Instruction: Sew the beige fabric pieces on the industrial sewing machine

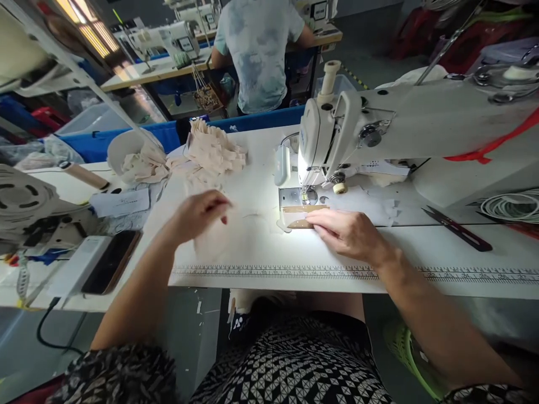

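My left hand is raised over the left part of the white sewing table, its fingers closed in a pinch. A thin pale fabric piece, smeared by motion, hangs from the fingertips. My right hand lies beside the needle area with its fingers stretched out. Its fingertips touch a brown strip at the front of the metal needle plate. Above this stands the lit head of a white sewing machine. A heap of beige fabric pieces lies behind my left hand.
Dark thread snips lie at the right, near a coiled white cable. A printed ruler runs along the front edge. At the left are a phone and a fabric-filled container. A person sits beyond the table.
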### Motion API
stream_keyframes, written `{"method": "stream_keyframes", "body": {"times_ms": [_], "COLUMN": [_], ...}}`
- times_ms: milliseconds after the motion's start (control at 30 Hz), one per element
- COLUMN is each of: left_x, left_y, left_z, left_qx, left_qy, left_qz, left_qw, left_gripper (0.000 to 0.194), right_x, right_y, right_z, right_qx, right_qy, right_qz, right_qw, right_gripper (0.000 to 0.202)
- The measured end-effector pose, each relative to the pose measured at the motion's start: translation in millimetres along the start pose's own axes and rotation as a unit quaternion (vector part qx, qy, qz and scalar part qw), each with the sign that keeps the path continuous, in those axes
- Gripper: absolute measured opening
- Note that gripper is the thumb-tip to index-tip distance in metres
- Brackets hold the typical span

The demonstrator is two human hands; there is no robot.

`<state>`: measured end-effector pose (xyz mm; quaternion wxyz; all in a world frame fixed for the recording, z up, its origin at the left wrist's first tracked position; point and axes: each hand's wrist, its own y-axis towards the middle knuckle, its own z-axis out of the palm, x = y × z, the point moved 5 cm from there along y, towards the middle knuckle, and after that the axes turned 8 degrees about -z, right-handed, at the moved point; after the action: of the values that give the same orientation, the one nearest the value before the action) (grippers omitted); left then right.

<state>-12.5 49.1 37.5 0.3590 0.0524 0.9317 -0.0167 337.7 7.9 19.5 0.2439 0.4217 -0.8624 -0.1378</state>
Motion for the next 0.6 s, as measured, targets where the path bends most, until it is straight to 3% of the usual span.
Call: {"method": "stream_keyframes", "body": {"times_ms": [133,200,267,367,500,600], "left_x": [-24.5,-23.3,-23.5,-45.3,-92.4,-105.3], "left_y": [2.3,17.0,31.4,39.0,37.3,46.2], "left_z": [52.5,60.7,58.0,57.9,90.7,123.5], "left_qx": [0.134,0.137,0.101,0.078,0.155,0.213], "left_qy": [0.019,0.032,0.045,0.019,-0.075,-0.111], "left_qz": [0.020,0.013,0.006,0.031,0.062,0.033], "left_qw": [0.991,0.990,0.994,0.996,0.983,0.970], "left_gripper": [0.028,0.021,0.017,0.017,0.019,0.018], "right_x": [9.2,9.5,9.1,9.6,11.1,10.9], "right_y": [3.4,4.2,5.1,7.1,8.6,8.3], "right_z": [9.9,15.1,19.2,22.1,22.0,21.4], "right_qx": [0.054,0.081,0.102,0.114,0.124,0.132], "right_qy": [-0.046,-0.081,-0.110,-0.139,-0.163,-0.179], "right_qz": [-0.031,-0.024,-0.020,-0.021,-0.025,-0.025], "right_qw": [0.997,0.993,0.988,0.984,0.979,0.975], "right_gripper": [0.038,0.040,0.042,0.042,0.043,0.042]}}
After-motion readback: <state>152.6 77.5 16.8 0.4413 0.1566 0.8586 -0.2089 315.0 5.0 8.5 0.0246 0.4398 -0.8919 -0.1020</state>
